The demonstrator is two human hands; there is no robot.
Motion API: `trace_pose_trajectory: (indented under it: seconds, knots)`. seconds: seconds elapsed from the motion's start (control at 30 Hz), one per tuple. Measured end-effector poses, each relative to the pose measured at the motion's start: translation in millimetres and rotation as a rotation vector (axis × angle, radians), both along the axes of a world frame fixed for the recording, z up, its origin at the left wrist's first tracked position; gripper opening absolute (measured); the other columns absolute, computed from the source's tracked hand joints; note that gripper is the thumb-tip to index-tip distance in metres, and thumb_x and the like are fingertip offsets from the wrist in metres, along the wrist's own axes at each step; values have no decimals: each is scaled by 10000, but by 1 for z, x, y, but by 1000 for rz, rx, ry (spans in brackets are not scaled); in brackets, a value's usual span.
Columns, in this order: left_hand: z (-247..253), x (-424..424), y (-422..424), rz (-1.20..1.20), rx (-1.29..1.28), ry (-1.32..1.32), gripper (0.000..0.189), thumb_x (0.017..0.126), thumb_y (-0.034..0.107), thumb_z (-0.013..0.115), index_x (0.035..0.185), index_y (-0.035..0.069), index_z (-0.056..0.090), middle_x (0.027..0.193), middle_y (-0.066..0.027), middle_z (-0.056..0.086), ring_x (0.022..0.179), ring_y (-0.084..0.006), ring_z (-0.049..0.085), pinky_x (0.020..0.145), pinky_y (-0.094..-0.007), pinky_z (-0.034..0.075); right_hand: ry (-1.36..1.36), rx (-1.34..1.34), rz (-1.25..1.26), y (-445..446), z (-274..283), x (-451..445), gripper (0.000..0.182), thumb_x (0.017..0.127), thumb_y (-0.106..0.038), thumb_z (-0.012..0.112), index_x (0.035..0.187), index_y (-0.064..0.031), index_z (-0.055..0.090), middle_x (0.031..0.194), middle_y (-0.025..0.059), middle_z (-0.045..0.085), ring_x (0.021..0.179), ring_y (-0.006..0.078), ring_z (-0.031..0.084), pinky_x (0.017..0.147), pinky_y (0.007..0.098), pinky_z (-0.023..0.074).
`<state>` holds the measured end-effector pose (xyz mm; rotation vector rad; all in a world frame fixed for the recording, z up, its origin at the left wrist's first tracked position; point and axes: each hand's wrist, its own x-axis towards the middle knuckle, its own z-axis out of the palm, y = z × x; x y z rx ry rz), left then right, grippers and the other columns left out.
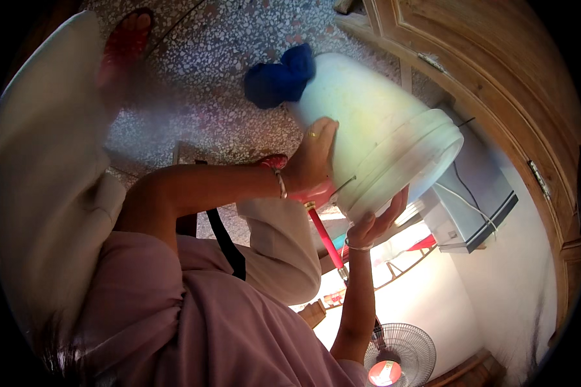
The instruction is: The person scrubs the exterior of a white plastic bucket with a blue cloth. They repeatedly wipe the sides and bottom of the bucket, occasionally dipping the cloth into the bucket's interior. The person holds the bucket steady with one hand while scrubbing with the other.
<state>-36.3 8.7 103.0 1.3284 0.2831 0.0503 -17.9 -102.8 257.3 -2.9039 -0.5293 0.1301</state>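
A white plastic bucket (pixel 373 106) with a thick ribbed rim is tilted in front of me, its stained side facing me. My left hand (pixel 314 152) presses on the bucket's side, the fingertips near its middle. At the rim, my right hand (pixel 380 217) has its thumb and fingers against the edge. The end of a wire handle (pixel 344 187) sticks out by the rim. Against the bucket's base end is a crumpled blue cloth (pixel 281 80). Below my left wrist shows a pink plastic thing (pixel 317 193) with a red rod (pixel 325 234); its kind is unclear.
Speckled terrazzo floor (pixel 208 82) lies beneath, with my feet in red sandals (pixel 126 36). A panelled wooden door (pixel 489 53) curves along the right. Beyond the rim stands a grey box-shaped appliance (pixel 474 203) with a white cable. A fan (pixel 402 350) is at the bottom.
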Motion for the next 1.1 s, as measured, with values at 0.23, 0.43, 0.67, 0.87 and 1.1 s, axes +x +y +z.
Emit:
trace_pose_trajectory:
  seconds: [0.23, 0.43, 0.67, 0.87, 1.1]
  knots:
    - [-20, 12, -4, 44, 53, 60, 548, 753, -122, 478, 1296, -103, 402, 1257, -303, 433, 1174, -482, 434, 1030, -460, 363, -3, -5, -10, 1, 1, -2, 677, 980, -486, 360, 1383, 58, 364, 1462, 307, 305, 1356, 440, 329, 1098, 543, 280]
    - [5, 2, -7, 76, 22, 40, 546, 748, -121, 504, 1284, -101, 403, 1247, -316, 429, 1132, -486, 457, 993, -474, 386, -3, 0, 14, 0, 0, 0, 671, 983, -482, 361, 1386, 55, 362, 1466, 307, 302, 1356, 440, 330, 1098, 544, 280]
    - [-18, 12, -10, 59, 54, 68, 552, 744, -109, 536, 1281, -91, 410, 1256, -291, 444, 1161, -478, 442, 1025, -465, 368, -13, -7, 16, 0, 1, -3, 661, 986, -472, 360, 1384, 56, 357, 1461, 313, 310, 1353, 447, 333, 1096, 546, 281]
    - [3, 25, 4, 17, 80, -109, 552, 752, -77, 565, 1285, -73, 421, 1260, -265, 463, 1178, -444, 444, 1025, -454, 367, -9, 5, 15, 1, 0, -2, 664, 986, -476, 358, 1385, 55, 354, 1457, 316, 313, 1354, 447, 329, 1094, 547, 283]
    - [-11, 23, 9, -75, 50, -130, 582, 748, -66, 581, 1305, -71, 411, 1295, -256, 451, 1224, -428, 431, 1051, -446, 354, 2, -6, 23, 2, 2, 1, 664, 989, -478, 350, 1386, 55, 352, 1467, 315, 294, 1354, 451, 325, 1090, 550, 285]
